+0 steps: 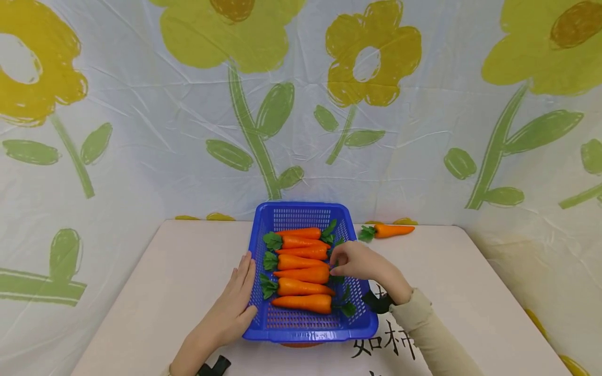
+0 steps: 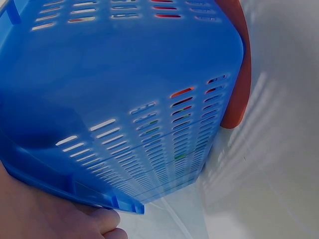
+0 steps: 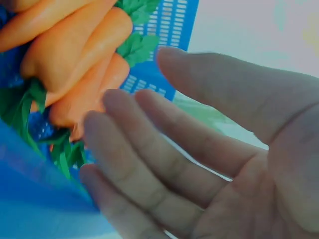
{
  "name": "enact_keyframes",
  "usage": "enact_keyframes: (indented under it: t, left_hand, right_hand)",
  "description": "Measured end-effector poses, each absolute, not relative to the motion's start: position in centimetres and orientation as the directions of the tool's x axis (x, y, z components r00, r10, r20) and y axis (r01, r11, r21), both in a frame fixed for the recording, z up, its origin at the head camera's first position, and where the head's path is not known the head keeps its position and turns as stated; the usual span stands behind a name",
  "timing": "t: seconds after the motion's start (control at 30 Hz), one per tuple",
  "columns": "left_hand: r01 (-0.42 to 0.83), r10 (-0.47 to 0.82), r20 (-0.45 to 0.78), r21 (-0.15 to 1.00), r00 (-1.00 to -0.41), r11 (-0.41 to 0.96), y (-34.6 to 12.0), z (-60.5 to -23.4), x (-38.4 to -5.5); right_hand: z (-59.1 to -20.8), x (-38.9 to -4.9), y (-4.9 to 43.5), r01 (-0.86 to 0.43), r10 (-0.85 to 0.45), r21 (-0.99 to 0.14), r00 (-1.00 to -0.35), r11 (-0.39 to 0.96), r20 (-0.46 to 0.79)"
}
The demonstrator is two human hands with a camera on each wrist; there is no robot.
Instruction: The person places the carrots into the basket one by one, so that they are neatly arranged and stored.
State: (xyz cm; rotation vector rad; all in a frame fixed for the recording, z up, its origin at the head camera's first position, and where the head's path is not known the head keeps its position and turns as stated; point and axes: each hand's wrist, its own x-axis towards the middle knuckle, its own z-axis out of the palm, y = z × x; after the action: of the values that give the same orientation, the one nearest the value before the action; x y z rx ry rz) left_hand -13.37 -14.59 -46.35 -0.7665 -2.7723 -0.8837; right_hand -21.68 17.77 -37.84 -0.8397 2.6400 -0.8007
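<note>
A blue slotted plastic basket [image 1: 359,324] sits mid-table and holds several orange toy carrots [image 1: 303,274] with green tops, laid side by side. My left hand [image 1: 234,305] lies flat against the basket's left wall [image 2: 124,99], fingers straight. My right hand [image 1: 355,259] hovers over the right side of the basket with relaxed fingers [image 3: 164,159] and an empty palm, close to the carrots' green tops [image 3: 134,47]. One more carrot [image 1: 388,230] lies on the table behind the basket to the right.
The pale table [image 1: 178,271] meets a flower-printed cloth backdrop [image 1: 141,130] at the back. Black printed characters [image 1: 383,342] mark the tabletop under my right forearm. An orange object [image 2: 240,74] shows under the basket.
</note>
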Motion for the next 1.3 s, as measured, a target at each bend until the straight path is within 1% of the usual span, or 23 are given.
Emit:
enact_keyframes:
  t: [0.23, 0.5, 0.6, 0.77, 0.87, 1.03, 1.2, 1.3]
  left_hand:
    - [0.502, 0.424, 0.269, 0.501, -0.865, 0.705, -14.6, -46.4, -13.4]
    - [0.500, 0.421, 0.271, 0.507, -0.866, 0.702, -14.6, -46.4, -13.4]
    - [0.499, 0.421, 0.269, 0.509, -0.866, 0.701, -14.6, -46.3, -13.4]
    - [0.494, 0.420, 0.261, 0.515, -0.869, 0.701, -14.5, -46.2, -13.3]
    - [0.493, 0.420, 0.260, 0.517, -0.869, 0.700, -14.5, -46.2, -13.3]
    - [0.500, 0.423, 0.268, 0.516, -0.865, 0.696, -14.5, -46.2, -13.3]
    - [0.500, 0.422, 0.270, 0.522, -0.866, 0.692, -14.5, -46.3, -13.4]
    - [0.501, 0.422, 0.272, 0.523, -0.865, 0.690, -14.5, -46.3, -13.4]
  right_hand:
    - [-37.1, -22.4, 19.9, -0.483, -0.546, -0.590, -0.834, 0.647, 0.084]
    - [-37.3, -24.0, 23.3, -0.490, -0.394, -0.614, -0.870, 0.619, 0.298]
    - [-37.9, -24.8, 24.7, -0.494, -0.321, -0.615, -0.869, 0.615, 0.376]
    - [-39.3, -26.4, 27.5, -0.503, -0.222, -0.561, -0.841, 0.657, 0.494]
    - [-40.2, -27.3, 29.1, -0.486, -0.171, -0.547, -0.832, 0.681, 0.527]
    - [-41.7, -28.3, 31.6, -0.430, -0.106, -0.558, -0.848, 0.710, 0.519]
    - [-43.4, -29.2, 33.6, -0.403, -0.097, -0.544, -0.858, 0.736, 0.505]
    - [-44.7, -29.6, 34.7, -0.373, -0.097, -0.531, -0.874, 0.761, 0.476]
